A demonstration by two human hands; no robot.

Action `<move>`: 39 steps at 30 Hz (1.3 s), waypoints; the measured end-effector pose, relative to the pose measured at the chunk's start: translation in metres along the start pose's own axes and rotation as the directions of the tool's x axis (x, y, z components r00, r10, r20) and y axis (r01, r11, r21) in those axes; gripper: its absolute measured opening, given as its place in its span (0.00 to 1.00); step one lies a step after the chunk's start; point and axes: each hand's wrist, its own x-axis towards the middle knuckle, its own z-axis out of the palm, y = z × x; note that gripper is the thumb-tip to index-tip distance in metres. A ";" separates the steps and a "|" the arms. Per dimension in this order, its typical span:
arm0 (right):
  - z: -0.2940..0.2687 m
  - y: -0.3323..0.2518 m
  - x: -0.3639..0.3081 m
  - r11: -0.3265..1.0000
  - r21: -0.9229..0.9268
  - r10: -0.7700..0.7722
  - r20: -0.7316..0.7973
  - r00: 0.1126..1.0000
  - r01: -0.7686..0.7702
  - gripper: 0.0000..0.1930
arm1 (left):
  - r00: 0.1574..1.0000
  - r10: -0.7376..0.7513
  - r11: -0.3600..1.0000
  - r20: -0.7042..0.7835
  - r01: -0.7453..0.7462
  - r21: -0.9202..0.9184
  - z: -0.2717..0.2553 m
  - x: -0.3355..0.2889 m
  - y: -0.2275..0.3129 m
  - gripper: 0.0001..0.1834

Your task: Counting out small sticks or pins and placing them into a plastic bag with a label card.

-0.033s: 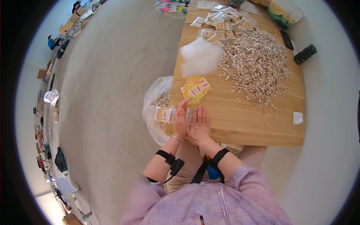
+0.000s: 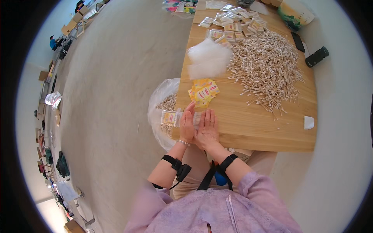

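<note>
My left hand is on edge near the table's left front corner, its fingers stretched out and together. Beside it my right hand lies flat with straight fingers. A row of cotton swabs shows between the two hands, partly covered by them. On the outer side of my left hand, a clear packet of cotton swabs with a yellow-and-white card juts past the table edge. Beneath it is a clear plastic bag of loose swabs. Just beyond my fingertips lie several yellow cards.
A large heap of loose cotton swabs covers the table's right middle. Clear empty sleeves lie left of it, filled packets behind. Along the right edge are a phone, a black cylinder and a white piece.
</note>
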 end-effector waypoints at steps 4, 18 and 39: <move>-0.002 -0.001 -0.001 1.000 0.004 -0.005 -0.030 1.000 0.005 0.40 | 1.000 -0.015 1.000 0.005 0.015 -0.027 -0.001 0.000 0.001 0.28; 0.002 -0.023 0.003 0.999 0.028 0.023 0.015 1.000 -0.023 0.41 | 0.994 -0.071 0.985 0.080 0.057 0.165 -0.014 0.002 0.020 0.31; -0.010 -0.020 -0.011 0.994 0.043 -0.105 0.063 0.992 0.103 0.44 | 0.994 -0.079 0.993 -0.075 0.085 0.083 -0.028 -0.012 0.014 0.23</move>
